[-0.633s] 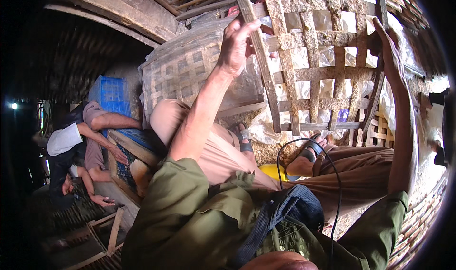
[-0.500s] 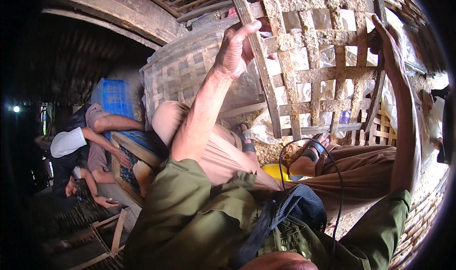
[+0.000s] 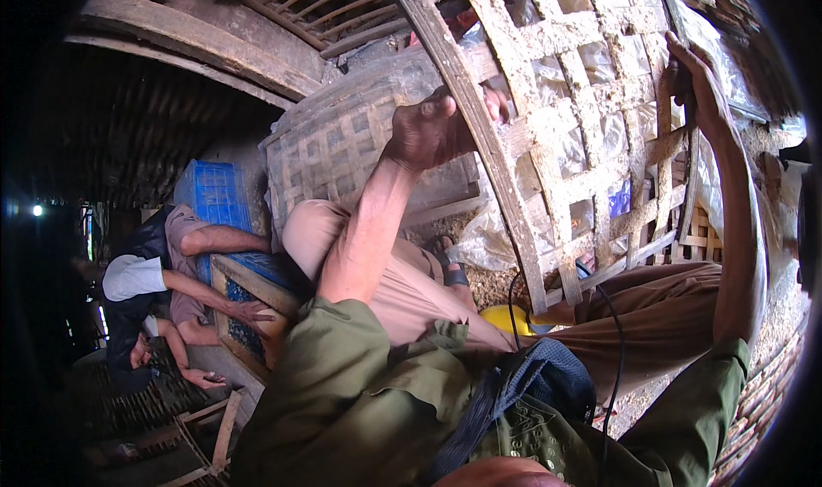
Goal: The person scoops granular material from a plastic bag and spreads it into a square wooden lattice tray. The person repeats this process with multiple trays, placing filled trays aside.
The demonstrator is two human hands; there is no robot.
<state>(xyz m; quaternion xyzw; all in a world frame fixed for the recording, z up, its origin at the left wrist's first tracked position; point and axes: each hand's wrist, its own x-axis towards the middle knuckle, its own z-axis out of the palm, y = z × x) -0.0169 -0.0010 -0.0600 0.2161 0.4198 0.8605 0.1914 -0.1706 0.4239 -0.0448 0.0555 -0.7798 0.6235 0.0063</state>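
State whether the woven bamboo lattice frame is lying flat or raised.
Raised: the lattice frame stands tilted, left hand and right hand gripping its edges.

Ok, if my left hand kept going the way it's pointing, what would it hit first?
The left hand already grips the lattice frame. Pushed further, its fingers would likely meet the clear plastic sheet behind the slats, though depth is unclear.

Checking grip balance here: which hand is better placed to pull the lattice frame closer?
Probably the left hand: it grips the thick side rail of the lattice frame near its middle, arm bent. The right hand only holds the far edge, arm stretched.
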